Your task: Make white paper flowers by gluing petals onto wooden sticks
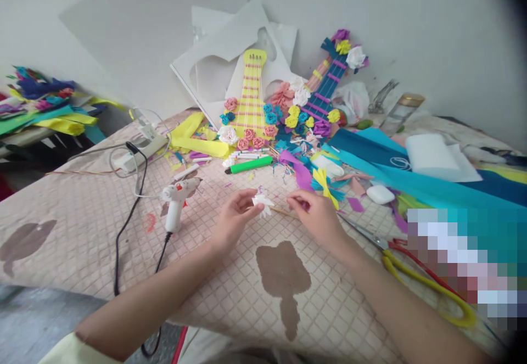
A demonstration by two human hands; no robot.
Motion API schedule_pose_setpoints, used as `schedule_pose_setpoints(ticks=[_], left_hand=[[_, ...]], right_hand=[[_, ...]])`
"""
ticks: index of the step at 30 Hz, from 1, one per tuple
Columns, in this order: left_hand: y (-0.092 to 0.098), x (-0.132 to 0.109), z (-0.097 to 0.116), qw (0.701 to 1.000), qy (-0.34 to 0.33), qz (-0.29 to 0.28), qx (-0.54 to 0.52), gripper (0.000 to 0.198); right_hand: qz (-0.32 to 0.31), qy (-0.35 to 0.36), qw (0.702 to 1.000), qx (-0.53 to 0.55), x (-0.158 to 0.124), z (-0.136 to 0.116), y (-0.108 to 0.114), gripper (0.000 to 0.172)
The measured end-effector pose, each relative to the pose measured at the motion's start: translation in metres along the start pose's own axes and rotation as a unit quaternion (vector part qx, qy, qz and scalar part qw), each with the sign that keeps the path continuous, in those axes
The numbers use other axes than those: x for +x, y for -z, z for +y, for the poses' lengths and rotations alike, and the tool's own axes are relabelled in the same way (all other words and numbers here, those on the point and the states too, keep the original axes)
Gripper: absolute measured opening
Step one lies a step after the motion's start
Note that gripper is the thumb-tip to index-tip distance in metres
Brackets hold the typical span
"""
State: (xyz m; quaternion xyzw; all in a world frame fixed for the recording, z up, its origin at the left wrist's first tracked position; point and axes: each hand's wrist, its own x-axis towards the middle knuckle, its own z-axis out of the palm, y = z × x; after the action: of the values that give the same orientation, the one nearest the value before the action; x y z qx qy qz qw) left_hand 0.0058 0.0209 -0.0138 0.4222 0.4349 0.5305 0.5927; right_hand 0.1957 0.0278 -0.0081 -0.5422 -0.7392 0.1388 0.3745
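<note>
At the centre of the frame, the white paper flower [263,203] lies between your two hands, pinched in the fingertips of your left hand [234,218]. A thin tan stick [284,212] runs rightward from it to your right hand [323,218], whose fingers are curled; whether they grip the stick cannot be told, since its far end is hidden there. The hands are apart. A red mark [151,222] on the cloth-covered bench [197,281], left of the white glue gun [175,210], cannot be made out as writing. At right, the scissors [381,240] reach toward your right wrist, their red handle passing into a pixelated block [465,259] that masks the lower right. Your pale sleeve [76,350] is cut off at lower left. Paper flowers partly cover the yellow paper guitar [242,112] at upper centre; the crowded scraps [302,172] below are hard to separate.
</note>
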Motion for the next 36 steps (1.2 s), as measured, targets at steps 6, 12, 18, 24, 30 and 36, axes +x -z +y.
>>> schedule_pose_setpoints(ticks=[6, 12, 18, 24, 30, 36], left_hand=[[0.003, 0.004, -0.005, 1.0, -0.023, -0.021, 0.003, 0.036], [0.003, 0.007, -0.004, 0.999, -0.04, -0.018, 0.022, 0.034], [0.005, 0.013, -0.006, 0.997, -0.057, -0.017, 0.04, 0.039], [0.01, 0.021, -0.006, 0.996, -0.082, -0.019, 0.042, 0.043], [0.01, 0.023, -0.006, 0.995, -0.089, -0.017, 0.051, 0.046], [0.011, 0.018, -0.001, 0.994, -0.079, -0.016, 0.075, 0.046]], right_hand=[[0.028, -0.022, 0.999, -0.004, 0.006, 0.003, 0.015, 0.033], [0.115, -0.053, 0.992, -0.009, -0.006, 0.004, 0.041, 0.019], [0.16, -0.065, 0.984, 0.031, -0.039, -0.003, 0.07, 0.019], [0.113, -0.166, 0.969, 0.142, -0.102, -0.006, 0.07, 0.03], [0.155, -0.218, 0.948, 0.174, -0.163, -0.002, 0.033, 0.035], [0.169, -0.293, 0.923, 0.184, -0.159, -0.011, 0.03, 0.024]])
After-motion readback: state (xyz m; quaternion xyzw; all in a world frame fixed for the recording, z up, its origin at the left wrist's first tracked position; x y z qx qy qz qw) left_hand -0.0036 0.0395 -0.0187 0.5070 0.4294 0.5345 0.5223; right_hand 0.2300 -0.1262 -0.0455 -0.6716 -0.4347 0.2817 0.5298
